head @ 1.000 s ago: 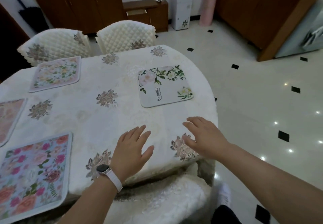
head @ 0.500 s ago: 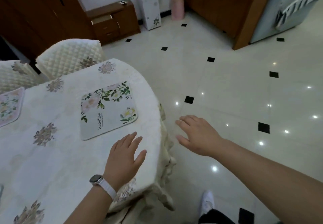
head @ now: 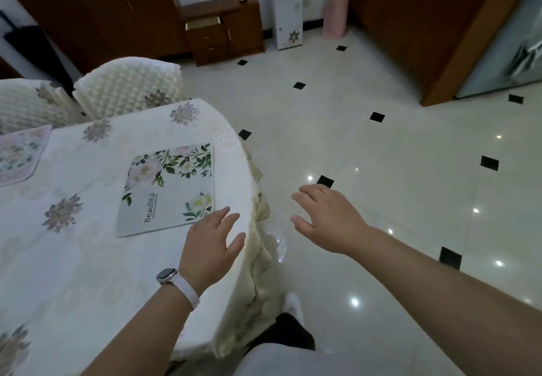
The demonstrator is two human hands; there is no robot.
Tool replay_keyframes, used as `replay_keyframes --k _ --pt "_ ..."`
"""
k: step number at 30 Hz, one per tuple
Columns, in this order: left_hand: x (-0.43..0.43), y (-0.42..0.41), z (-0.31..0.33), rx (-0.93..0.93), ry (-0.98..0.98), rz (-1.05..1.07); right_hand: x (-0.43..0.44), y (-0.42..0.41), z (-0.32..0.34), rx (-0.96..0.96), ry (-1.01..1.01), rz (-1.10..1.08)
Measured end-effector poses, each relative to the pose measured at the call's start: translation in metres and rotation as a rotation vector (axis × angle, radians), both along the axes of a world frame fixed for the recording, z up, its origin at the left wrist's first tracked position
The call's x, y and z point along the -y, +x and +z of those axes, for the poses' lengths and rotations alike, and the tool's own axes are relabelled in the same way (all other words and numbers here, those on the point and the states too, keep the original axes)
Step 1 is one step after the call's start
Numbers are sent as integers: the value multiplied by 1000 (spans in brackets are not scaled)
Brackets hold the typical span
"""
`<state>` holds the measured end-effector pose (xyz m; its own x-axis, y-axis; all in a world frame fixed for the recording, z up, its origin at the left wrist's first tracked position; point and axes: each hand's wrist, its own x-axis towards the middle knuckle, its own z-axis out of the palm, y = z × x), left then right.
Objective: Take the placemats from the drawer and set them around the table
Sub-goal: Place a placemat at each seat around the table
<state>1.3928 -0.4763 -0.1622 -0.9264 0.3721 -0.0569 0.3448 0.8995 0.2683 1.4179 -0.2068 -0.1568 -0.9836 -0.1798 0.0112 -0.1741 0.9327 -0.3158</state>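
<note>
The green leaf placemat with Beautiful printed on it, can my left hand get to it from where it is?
Probably yes. Your left hand is open over the table beside the placemat, its near corner just ahead of the fingers, with nothing between.

Both arms stretched fwd, palms down. Left hand flat, fingers spread, empty, watch on wrist. Right hand out further to the rt, fingers loosely apart, holding nothing.

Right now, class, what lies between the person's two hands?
In the head view, the table's edge with its draped cloth falls between the left hand, over the table, and the right hand, over bare floor tile.
</note>
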Motion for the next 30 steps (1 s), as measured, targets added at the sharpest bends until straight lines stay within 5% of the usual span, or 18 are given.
replay_keyframes --k 21,30 --pt "32 -213 -53 -74 28 237 27 -302 1 76 141 281" --pt "82 -205 -69 -64 74 641 121 -393 -15 90 169 625"
